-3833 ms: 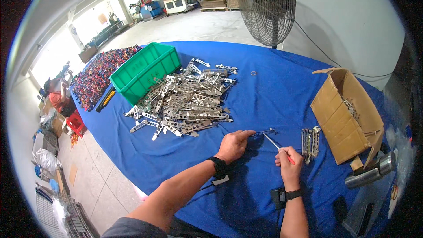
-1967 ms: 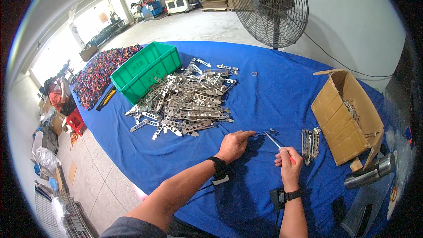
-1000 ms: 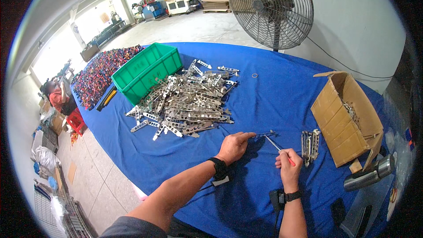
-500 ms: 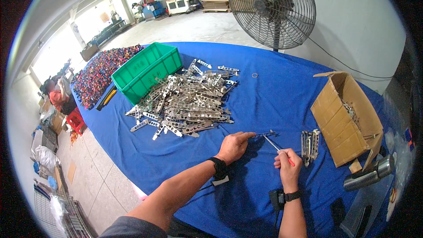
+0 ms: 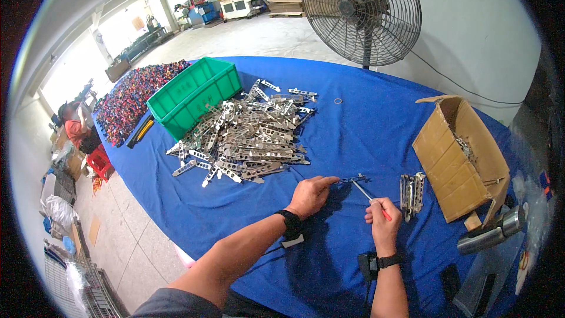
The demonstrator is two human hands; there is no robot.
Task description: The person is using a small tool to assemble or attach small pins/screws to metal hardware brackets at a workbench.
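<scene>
My left hand [image 5: 309, 196] is at the left end of a flat metal strip with holes [image 5: 352, 180], its fingers closed on that end. The strip lies low over the blue cloth. In my right hand [image 5: 385, 219] is a slim screwdriver [image 5: 362, 190] with a red handle, slanting up and left. Its tip meets the strip near the right end; exactly what it touches is too small to tell. To the right of that hand lies a small row of similar metal strips [image 5: 411, 193]. A large heap of such strips [image 5: 244, 135] spreads at the left centre.
A green crate [image 5: 194, 109] stands behind the heap, beside a pile of small multicoloured parts [image 5: 132, 100]. At the right are an open cardboard box [image 5: 444, 162] with small parts and a metal flask [image 5: 493, 231]. Beyond the table stands a fan [image 5: 362, 15]. A person [image 5: 77, 129] is far left.
</scene>
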